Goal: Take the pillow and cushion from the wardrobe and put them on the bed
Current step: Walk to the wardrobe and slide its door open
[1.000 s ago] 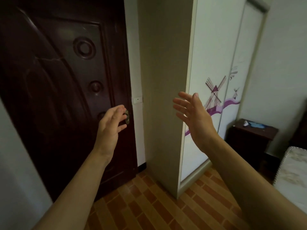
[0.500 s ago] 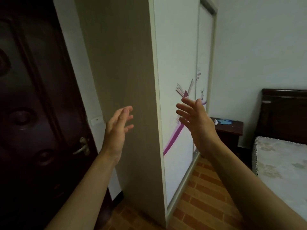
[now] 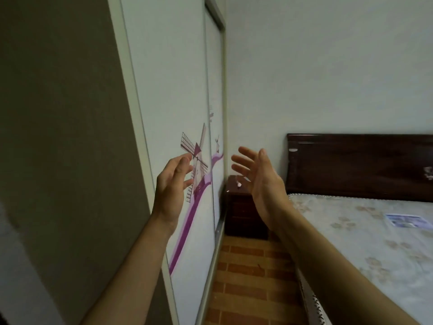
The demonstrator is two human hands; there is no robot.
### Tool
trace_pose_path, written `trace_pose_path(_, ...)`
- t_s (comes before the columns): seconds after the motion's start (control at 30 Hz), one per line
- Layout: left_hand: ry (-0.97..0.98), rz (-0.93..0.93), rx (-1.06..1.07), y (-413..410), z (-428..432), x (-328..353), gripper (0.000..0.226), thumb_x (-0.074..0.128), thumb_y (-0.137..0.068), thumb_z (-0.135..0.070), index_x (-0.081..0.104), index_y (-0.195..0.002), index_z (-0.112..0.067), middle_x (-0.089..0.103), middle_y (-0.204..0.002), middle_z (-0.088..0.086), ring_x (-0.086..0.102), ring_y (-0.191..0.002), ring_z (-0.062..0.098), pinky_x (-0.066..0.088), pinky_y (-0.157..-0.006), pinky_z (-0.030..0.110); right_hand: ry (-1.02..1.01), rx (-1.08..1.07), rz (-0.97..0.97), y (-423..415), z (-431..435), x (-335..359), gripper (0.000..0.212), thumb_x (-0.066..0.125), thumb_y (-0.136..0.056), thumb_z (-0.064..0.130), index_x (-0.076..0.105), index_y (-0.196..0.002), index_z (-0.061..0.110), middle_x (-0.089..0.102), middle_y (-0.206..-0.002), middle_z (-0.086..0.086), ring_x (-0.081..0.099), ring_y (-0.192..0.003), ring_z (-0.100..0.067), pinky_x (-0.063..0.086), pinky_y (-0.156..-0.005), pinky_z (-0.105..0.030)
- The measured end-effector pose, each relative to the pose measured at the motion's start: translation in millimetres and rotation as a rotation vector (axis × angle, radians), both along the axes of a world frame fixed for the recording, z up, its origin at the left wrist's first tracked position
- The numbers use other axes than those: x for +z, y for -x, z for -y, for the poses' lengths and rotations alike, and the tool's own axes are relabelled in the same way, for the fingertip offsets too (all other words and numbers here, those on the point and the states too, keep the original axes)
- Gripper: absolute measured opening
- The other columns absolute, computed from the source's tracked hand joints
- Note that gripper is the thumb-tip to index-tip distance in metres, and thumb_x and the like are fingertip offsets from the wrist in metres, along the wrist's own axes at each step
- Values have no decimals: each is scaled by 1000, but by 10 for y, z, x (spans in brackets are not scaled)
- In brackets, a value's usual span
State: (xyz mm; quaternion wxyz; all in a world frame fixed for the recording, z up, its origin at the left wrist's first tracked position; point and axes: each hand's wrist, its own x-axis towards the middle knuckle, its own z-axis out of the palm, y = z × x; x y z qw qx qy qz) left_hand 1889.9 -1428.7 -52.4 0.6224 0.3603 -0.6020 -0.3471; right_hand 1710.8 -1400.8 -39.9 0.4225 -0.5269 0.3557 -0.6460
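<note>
Far left is the plain brown side panel of the wardrobe [image 3: 70,137], and next to it the white sliding door [image 3: 168,73] with a purple windmill decal [image 3: 195,158] and a purple ribbon swooping down toward the floor. Both doors look closed, so the pillow and cushion aren't visible anywhere; can't tell where they sit inside.

The left hand [image 3: 172,191] is raised in front of the windmill door, fingers spread loosely and a bit curled, grip apart and holding nothing. Hard to tell if the fingertips actually touch the door or just float near it.

The right hand [image 3: 260,179] is up at about the same height, palm turned toward the left one, fingers fanned out, grip apart too, nothing in it. It hangs in the air over the gap between wardrobe and bed, in front of a dark wooden nightstand [image 3: 241,214] in the corner. There's some small pale stuff on top of the nightstand, too small to make out.

Below is a brick-pattern floor [image 3: 248,277] running between wardrobe and bed. On the right, the bed [image 3: 375,249] has a bare floral mattress, a dark headboard [image 3: 360,165] against the wall, and a bluish printed sheet [image 3: 407,220] lying near its right edge.
</note>
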Motion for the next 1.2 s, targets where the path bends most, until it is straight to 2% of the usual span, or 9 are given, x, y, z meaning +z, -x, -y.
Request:
trace_pose_path(0.13, 10, -20, -60, 118, 793, 72, 50, 44, -91, -57, 58, -129, -28, 61, -129, -13, 59, -118, 5, 48, -104, 37, -12, -58, -17, 53, 712, -16, 62, 32, -78, 75, 60, -119, 38, 66, -128, 5, 61, -121, -16, 42, -111, -44)
trace_pose_path(0.23, -9, -27, -79, 236, 1233, 96, 58, 43, -87, -60, 57, -131, -24, 59, -135, -5, 57, -123, 15, 48, -104, 42, -21, -75, -9, 134, 1110, -22, 74, 40, -64, 84, 62, -118, 38, 67, -128, 5, 63, -119, -14, 45, -108, -39)
trace_pose_path(0.3, -19, -25, -101, 338, 1511, 78, 54, 43, -90, -57, 57, -130, -24, 61, -132, -8, 58, -123, 14, 48, -104, 40, -18, -86, -7, 227, 1376, -49, 76, 39, -63, 85, 62, -119, 39, 67, -128, 6, 64, -118, -11, 46, -107, -37)
trace_pose_path(0.43, -26, 1, -130, 581, 2094, -36, 28, 42, -95, -54, 60, -114, -43, 65, -112, -34, 58, -116, -3, 48, -97, 27, -22, -92, 7, 422, 1938, -103, 80, 38, -63, 86, 61, -122, 38, 66, -130, 5, 62, -120, -12, 45, -108, -36)
trace_pose_path(0.57, -41, 16, -90, 844, 2665, -137, 28, 46, -90, -59, 59, -115, -53, 64, -122, -24, 60, -112, -2, 53, -86, 17, -50, -73, 6, 624, 2603, -168, 70, 30, -76, 78, 59, -123, 35, 63, -133, 1, 60, -123, -16, 42, -112, -42)
trace_pose_path(0.67, -59, 17, 13, 1054, 3097, -155, 59, 54, -84, -58, 49, -137, -31, 56, -136, -8, 57, -121, 10, 50, -100, 33, -60, -25, 1, 808, 3073, -213, 69, 25, -80, 68, 56, -128, 30, 61, -136, -2, 58, -125, -19, 40, -113, -44)
trace_pose_path(0.77, -40, 43, 81, 1266, 3514, -61, 53, 54, -90, -54, 49, -137, -31, 55, -138, -8, 53, -126, 11, 46, -106, 43, -48, 17, 9, 1060, 3586, -143, 75, 24, -80, 68, 54, -134, 25, 61, -136, -2, 57, -126, -19, 40, -113, -43)
trace_pose_path(0.97, -50, 56, 184, 1580, 4281, 76, 43, 51, -98, -42, 51, -138, -27, 56, -138, -9, 53, -126, 11, 46, -106, 42, -56, 82, -5, 1431, 4466, -31, 79, 21, -81, 69, 53, -138, 24, 61, -135, 0, 58, -125, -17, 44, -104, -32)
trace_pose_path(1.2, -104, 99, 223, 1796, 5252, -62, 55, 49, -85, -60, 48, -136, -38, 52, -133, -20, 54, -123, 10, 45, -104, 39, -61, 82, -86, 1539, 5489, -143, 64, 27, -89, 65, 50, -138, 30, 60, -135, 7, 57, -124, -12, 44, -107, -33)
